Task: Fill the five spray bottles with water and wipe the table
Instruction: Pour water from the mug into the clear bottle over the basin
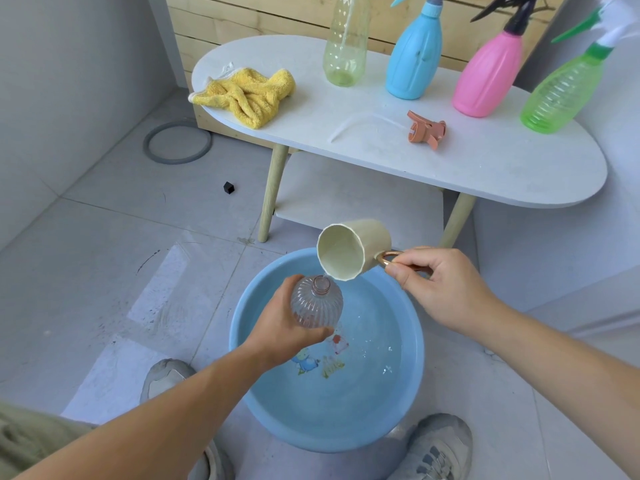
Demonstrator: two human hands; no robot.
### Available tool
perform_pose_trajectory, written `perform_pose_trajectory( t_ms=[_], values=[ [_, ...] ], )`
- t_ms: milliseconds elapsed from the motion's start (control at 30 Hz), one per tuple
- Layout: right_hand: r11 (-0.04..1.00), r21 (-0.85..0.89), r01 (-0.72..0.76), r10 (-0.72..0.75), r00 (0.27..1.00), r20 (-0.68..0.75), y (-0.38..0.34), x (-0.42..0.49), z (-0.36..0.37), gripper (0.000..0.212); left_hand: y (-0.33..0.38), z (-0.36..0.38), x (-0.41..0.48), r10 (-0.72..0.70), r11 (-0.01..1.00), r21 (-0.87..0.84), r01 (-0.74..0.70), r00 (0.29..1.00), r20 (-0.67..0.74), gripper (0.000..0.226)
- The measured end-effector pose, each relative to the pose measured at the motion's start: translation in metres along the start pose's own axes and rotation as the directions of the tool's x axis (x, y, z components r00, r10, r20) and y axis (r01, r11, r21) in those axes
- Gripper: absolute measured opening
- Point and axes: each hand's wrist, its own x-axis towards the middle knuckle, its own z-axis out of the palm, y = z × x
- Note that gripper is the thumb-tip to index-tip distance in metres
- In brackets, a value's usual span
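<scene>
Hands work over a blue basin, lower centre: left hand wraps its grip round a clear bottle; right hand pinches the handle of a cup tipped at the bottle's neck. Pouring slowly, lip just above the narrow mouth, should limit spills.

The top edge cuts off the yellowish bottle; the green sprayer is blurred.

Pale tiled floor, grey wall left, wooden slat panel behind, grey ring on floor.
</scene>
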Motion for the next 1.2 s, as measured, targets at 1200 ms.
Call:
perform_pose_trajectory(
  t_ms=[1200],
  values=[
    [0.662,-0.622,0.419,-0.436,0.890,0.136,0.037,0.002,-0.010,0.035,0.042,-0.012,-0.008,0.046,0.999,-0.001,-0.046,0.999,-0.024,0.086]
  ],
)
